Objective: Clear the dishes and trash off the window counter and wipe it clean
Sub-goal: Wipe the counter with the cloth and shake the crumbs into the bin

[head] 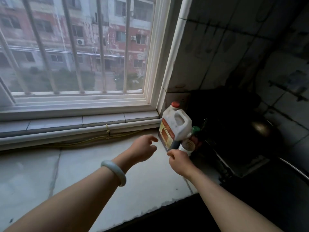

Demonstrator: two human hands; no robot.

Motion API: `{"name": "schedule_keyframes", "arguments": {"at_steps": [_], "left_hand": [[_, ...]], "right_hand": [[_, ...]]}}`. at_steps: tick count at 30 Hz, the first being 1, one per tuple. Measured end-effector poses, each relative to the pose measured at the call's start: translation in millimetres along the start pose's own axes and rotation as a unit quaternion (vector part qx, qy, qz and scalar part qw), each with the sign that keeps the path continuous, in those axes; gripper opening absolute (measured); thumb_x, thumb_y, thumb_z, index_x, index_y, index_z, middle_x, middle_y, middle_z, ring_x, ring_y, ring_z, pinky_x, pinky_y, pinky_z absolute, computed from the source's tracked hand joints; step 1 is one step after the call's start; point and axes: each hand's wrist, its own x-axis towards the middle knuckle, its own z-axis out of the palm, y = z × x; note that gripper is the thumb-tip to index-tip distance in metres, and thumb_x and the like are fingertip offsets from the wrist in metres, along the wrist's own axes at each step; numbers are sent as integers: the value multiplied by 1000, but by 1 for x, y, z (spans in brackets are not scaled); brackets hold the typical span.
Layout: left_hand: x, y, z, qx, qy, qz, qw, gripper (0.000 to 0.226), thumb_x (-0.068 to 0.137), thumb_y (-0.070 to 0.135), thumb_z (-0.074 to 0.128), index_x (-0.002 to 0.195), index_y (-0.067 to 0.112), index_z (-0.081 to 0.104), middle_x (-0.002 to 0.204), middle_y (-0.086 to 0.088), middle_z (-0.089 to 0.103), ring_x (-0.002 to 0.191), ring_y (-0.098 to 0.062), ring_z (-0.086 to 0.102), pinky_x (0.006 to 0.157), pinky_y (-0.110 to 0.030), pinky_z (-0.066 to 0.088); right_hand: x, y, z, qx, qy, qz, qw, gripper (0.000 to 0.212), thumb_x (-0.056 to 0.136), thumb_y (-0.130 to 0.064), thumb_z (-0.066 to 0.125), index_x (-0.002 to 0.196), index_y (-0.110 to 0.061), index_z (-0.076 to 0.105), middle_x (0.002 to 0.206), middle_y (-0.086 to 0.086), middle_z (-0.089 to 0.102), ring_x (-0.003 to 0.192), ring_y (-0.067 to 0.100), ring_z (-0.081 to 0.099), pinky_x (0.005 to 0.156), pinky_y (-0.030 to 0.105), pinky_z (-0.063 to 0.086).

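The pale stone window counter (93, 174) runs below the window. At its right end stand a white plastic jug (175, 124) with a red cap and an orange label, a green-capped bottle (195, 131), a dark cylinder (174, 144) and a small white jar (187, 146). My left hand (142, 149), with a pale bangle on the wrist, hovers just left of the jug with fingers loosely spread and holds nothing. My right hand (178, 161) is at the foot of the dark cylinder and the jar, fingers curled. Whether it grips either one is hidden.
A yellow cord (93, 139) runs along the back of the counter under the window sill (80, 121). To the right, lower down, is a dark stove area with a pot lid (260, 129). A tiled wall (234, 47) rises behind the bottles.
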Motion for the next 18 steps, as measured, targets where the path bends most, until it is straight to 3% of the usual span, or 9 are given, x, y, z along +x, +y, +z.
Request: {"name": "schedule_keyframes", "arguments": {"at_steps": [1,3,5,7,9,12,15,18], "left_hand": [[4,9,3,8,3,12,1000,38,91,13,56,128,22,58,130,-6,58,113,-21,58,91,-34,52],[11,26,9,19,6,36,999,39,91,14,56,129,22,57,128,-4,59,115,-20,56,89,-29,49],[18,39,15,26,2,49,998,40,90,13,57,130,22,57,126,-5,60,114,-21,56,85,-26,46],[24,48,19,31,-7,56,998,43,89,15,59,131,22,56,127,-7,60,115,-24,57,92,-31,48],[30,53,23,37,-15,58,998,47,89,16,58,135,22,52,129,-9,59,117,-26,56,97,-36,48],[37,58,24,49,-8,60,997,51,89,15,58,138,22,47,131,-8,57,116,-26,55,92,-31,48],[43,61,24,51,-9,66,996,54,89,15,60,140,21,44,134,-9,55,118,-26,54,93,-32,46],[50,60,25,54,-9,62,997,55,89,15,59,142,20,43,135,-10,54,119,-27,53,95,-34,46]], "right_hand": [[0,6,-1,10,3,6,1000,36,92,-13,41,122,-13,62,129,8,59,122,23,51,102,32,42],[0,18,-2,18,8,19,1000,23,91,-11,42,91,-14,65,99,5,64,102,21,55,85,25,41],[0,28,-3,22,24,40,999,22,88,-7,44,69,-10,53,77,6,54,82,22,48,70,24,34],[0,37,-4,23,49,56,997,16,85,-6,46,75,3,53,79,19,57,73,29,46,61,28,30],[2,45,-6,18,61,54,997,13,82,-7,47,74,3,50,78,23,55,71,32,43,60,32,33],[5,54,-7,19,72,69,995,14,82,-7,50,70,-1,46,72,20,49,72,36,36,59,30,29],[8,61,-10,28,84,98,991,15,82,-12,53,69,-6,49,74,19,57,71,29,47,61,28,33],[13,68,-11,22,91,133,987,17,83,-22,57,72,-9,57,84,17,65,83,29,60,68,28,40]]}}
